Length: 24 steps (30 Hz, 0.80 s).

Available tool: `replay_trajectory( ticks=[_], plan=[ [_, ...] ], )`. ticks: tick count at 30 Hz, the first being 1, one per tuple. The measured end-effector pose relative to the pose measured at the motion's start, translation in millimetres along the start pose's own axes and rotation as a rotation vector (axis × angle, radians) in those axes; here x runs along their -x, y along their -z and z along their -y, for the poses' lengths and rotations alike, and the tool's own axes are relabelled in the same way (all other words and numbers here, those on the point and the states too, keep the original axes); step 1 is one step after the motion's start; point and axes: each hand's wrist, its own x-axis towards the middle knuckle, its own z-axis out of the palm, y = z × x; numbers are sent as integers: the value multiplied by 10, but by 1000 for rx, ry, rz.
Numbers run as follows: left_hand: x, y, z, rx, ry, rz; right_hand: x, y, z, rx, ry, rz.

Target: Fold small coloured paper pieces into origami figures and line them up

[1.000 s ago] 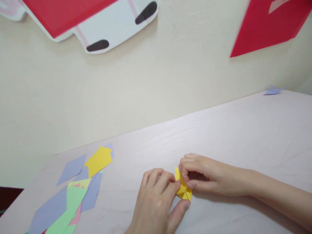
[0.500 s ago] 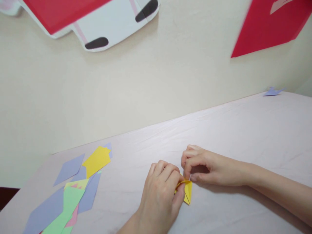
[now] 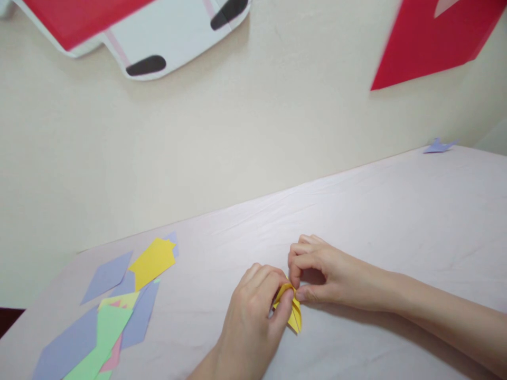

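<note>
On the table (image 3: 376, 216), sheets (image 3: 113, 319) lie left of the folded paper (image 3: 294, 321) between the hands (image 3: 253, 314) (image 3: 327, 274)

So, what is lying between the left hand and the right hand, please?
In the head view, a folded yellow paper lies between the left hand and the right hand, partly hidden by the left.

You are seeing no words, numbers or labels that you can read. On the red sheet (image 3: 431, 50) on the wall (image 3: 253, 132), a pale mark (image 3: 442, 6) is showing, but the top edge is cutting it off, so you are not making out what it is.
</note>
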Motion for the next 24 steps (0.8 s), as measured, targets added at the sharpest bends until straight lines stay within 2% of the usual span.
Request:
replay_trajectory(
  ticks=[6,14,24],
  plan=[
    [-4,72,-26,78,55,14,-19,-76,77,41,-67,-62],
    [-22,78,-26,46,116,30,-36,-103,132,30,-158,-62],
    [-42,18,22,18,88,49,-29,-162,84,70,-116,-102]
  ],
)
